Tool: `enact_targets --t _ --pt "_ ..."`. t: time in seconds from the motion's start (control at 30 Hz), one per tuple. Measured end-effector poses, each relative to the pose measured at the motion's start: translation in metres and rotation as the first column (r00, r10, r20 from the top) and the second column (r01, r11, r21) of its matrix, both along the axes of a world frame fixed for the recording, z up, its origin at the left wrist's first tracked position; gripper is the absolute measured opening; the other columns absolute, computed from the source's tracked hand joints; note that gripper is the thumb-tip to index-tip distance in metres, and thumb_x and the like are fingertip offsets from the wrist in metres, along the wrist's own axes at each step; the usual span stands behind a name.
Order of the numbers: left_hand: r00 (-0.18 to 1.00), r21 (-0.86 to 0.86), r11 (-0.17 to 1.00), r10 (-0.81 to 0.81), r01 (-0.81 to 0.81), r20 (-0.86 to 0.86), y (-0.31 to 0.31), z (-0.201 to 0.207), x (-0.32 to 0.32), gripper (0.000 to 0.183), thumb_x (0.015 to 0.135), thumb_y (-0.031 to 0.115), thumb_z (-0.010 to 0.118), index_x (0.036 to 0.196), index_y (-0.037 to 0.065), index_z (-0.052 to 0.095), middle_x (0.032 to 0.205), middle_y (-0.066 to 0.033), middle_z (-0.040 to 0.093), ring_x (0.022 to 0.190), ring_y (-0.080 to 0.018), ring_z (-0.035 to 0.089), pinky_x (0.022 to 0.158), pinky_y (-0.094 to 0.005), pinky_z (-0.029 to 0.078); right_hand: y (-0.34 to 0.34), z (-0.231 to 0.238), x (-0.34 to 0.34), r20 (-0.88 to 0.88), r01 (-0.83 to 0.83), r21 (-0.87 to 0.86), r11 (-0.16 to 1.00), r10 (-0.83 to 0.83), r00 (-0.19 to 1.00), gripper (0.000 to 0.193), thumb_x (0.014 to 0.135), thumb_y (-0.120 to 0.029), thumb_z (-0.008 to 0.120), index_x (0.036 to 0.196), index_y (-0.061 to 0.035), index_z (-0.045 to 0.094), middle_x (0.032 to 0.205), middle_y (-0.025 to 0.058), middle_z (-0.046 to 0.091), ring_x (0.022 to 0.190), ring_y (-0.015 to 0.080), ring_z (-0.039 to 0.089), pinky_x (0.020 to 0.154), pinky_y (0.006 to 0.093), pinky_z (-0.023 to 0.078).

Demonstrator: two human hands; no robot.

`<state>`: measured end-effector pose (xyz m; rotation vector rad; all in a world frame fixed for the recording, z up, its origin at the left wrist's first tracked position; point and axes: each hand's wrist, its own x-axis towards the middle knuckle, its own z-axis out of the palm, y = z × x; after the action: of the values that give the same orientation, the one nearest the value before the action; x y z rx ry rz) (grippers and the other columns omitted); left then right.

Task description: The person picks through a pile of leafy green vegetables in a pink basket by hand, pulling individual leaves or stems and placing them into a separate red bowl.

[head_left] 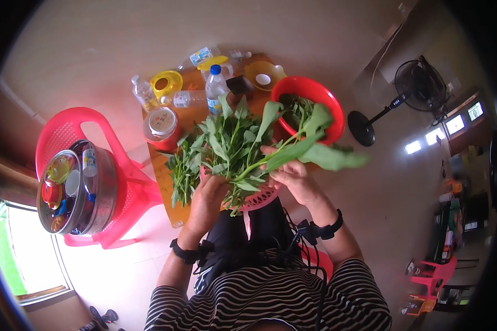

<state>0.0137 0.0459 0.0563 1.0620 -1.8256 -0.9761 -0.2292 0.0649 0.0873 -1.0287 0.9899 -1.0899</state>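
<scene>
A leafy green stem [295,152], which looks like water spinach, stretches between my hands, its long leaves pointing to the right. My right hand [296,181] is closed around the stem with its fingers. My left hand [209,194] pinches the stem's lower end, fingertips partly hidden by leaves. Below and beyond both hands lies a big heap of leafy greens [226,138], spilling over a pink perforated basket [261,199] near my lap. To the far right of the heap, a red basin [336,102] contains more picked greens [298,110].
The wooden table [178,214] also carries a blue-capped plastic bottle [216,85], a red tub with a white lid [163,122], and a yellow bowl [259,69]. At left, a pink chair [130,193] bears a metal pot [106,187]. A black standing fan [419,85] is at right.
</scene>
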Motion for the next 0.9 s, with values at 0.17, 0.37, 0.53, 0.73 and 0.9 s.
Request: enact_targets --t 0.17,0.37,0.53,0.73,0.9 --pt "0.999 0.051 0.998 0.036 -0.036 -0.015 0.0 -0.02 0.002 0.019 0.083 0.004 0.061 0.102 0.0 0.06 0.086 -0.0129 0.06 0.081 -0.0263 0.059 0.072 -0.033 0.047 0.003 -0.001 -0.006 0.012 0.01 -0.089 0.996 -0.009 1.0 0.043 0.089 -0.017 0.061 0.127 0.0013 0.052 0.085 0.001 0.058 0.066 0.0065 0.05 0.058 0.0205 0.04" --pt "0.929 0.428 0.887 -0.002 0.172 -0.37 0.001 -0.035 0.003 0.02 0.094 0.014 0.057 0.107 0.0 0.06 0.086 -0.0005 0.058 0.083 -0.0115 0.055 0.076 -0.0265 0.044 0.008 0.023 0.02 -0.323 -0.024 -0.186 0.982 -0.038 0.946 0.032 0.093 -0.01 0.057 0.123 -0.0009 0.057 0.086 0.0013 0.059 0.065 0.0081 0.054 0.057 0.0214 0.044" --pt "0.865 0.511 0.816 0.028 0.27 -0.502 -0.003 -0.033 0.004 0.018 0.096 0.016 0.055 0.106 0.004 0.062 0.086 0.0028 0.056 0.081 -0.007 0.051 0.075 -0.0228 0.042 0.012 0.018 0.02 -0.134 -0.008 -0.208 0.978 -0.021 0.991 0.038 0.091 -0.009 0.059 0.128 -0.0009 0.053 0.096 0.0051 0.061 0.068 0.0083 0.055 0.056 0.021 0.044" --pt "0.848 0.48 0.827 0.007 0.293 -0.53 -0.004 -0.039 0.011 0.018 0.097 0.016 0.052 0.105 0.005 0.063 0.086 0.0043 0.054 0.083 -0.006 0.047 0.079 -0.0225 0.039 0.019 0.028 0.009 -0.011 -0.169 -0.216 0.962 0.17 0.985 0.038 0.094 -0.005 0.051 0.132 -0.0044 0.05 0.125 0.0072 0.054 0.097 0.0094 0.055 0.08 0.0238 0.048" --pt "0.849 0.443 0.845 -0.023 0.298 -0.527 -0.005 -0.035 0.011 0.017 0.097 0.015 0.051 0.103 0.005 0.064 0.088 0.004 0.053 0.085 -0.0065 0.047 0.078 -0.0232 0.039 0.019 0.032 0.007 -0.313 -0.136 -0.193 0.972 0.071 0.947 0.037 0.096 -0.012 0.048 0.13 0.0024 0.048 0.113 0.012 0.06 0.092 0.0112 0.058 0.082 0.0247 0.049"
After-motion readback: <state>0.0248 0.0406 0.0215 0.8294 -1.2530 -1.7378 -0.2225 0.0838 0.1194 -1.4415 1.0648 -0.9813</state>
